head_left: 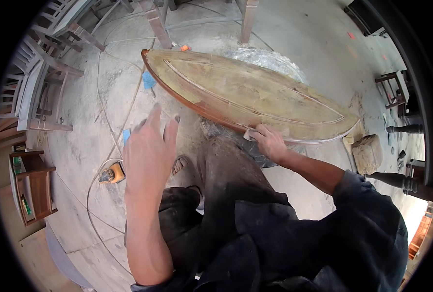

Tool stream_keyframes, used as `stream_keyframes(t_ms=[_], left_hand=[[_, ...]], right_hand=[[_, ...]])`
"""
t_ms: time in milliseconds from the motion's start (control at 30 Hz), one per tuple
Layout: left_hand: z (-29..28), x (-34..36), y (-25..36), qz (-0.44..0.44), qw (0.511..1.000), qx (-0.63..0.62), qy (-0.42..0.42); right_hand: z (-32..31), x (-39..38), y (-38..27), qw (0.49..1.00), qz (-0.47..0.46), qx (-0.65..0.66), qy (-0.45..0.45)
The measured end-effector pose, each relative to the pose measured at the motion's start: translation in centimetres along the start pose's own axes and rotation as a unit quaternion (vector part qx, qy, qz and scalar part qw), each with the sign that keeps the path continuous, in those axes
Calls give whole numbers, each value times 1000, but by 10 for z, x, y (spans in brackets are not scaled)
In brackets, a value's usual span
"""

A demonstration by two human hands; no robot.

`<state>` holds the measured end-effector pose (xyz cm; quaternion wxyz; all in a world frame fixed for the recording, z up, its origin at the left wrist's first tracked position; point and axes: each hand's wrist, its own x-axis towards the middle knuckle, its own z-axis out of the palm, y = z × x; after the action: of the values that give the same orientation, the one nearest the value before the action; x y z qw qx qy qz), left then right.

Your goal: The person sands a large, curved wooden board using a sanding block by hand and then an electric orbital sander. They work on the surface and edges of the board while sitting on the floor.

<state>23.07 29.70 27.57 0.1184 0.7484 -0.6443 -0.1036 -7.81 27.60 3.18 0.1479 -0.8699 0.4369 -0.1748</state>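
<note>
A long wooden piece (236, 90), pointed at both ends like a leaf or a small boat, lies slantwise before me. Its face is dull yellow-tan with a raised inner outline, and its near edge is reddish brown. Against that near edge my right hand (270, 141) presses a small pale folded piece, which looks like sandpaper (249, 134), pinched in its fingers. My left hand (150, 151) is raised over the floor left of the wooden piece, touching nothing, with thumb and forefinger apart. Dark plastic sheeting (263, 156) shows under the near edge.
An orange power tool (112, 173) stands on the floor at the left, among trailing cables (99, 97). Blue scraps (149, 80) lie nearby. Wooden chairs and tables (43, 82) crowd the far left. A rough block (367, 154) sits by the right tip, near dark turned legs (392, 180).
</note>
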Motion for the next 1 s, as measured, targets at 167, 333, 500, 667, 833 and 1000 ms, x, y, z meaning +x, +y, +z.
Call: stream_keyframes(t_ms=[167, 333, 500, 667, 833, 1000], left_hand=[[5, 13, -3, -36, 993, -38, -105], [-7, 14, -5, -40, 994, -76, -64], [23, 33, -4, -26, 993, -66, -97], [0, 18, -22, -47, 996, -42, -64], [5, 26, -15, -48, 995, -72, -57], [9, 28, 5, -12, 994, -77, -82]], right_hand=[[9, 35, -18, 999, -29, -17, 13], [1, -4, 9, 1000, -26, -13, -9], [19, 52, -17, 999, -26, -20, -18], [-57, -84, 76, 991, -24, -76, -110], [-99, -120, 100, 992, -25, -83, -96], [-98, -118, 100, 990, -72, -73, -96]])
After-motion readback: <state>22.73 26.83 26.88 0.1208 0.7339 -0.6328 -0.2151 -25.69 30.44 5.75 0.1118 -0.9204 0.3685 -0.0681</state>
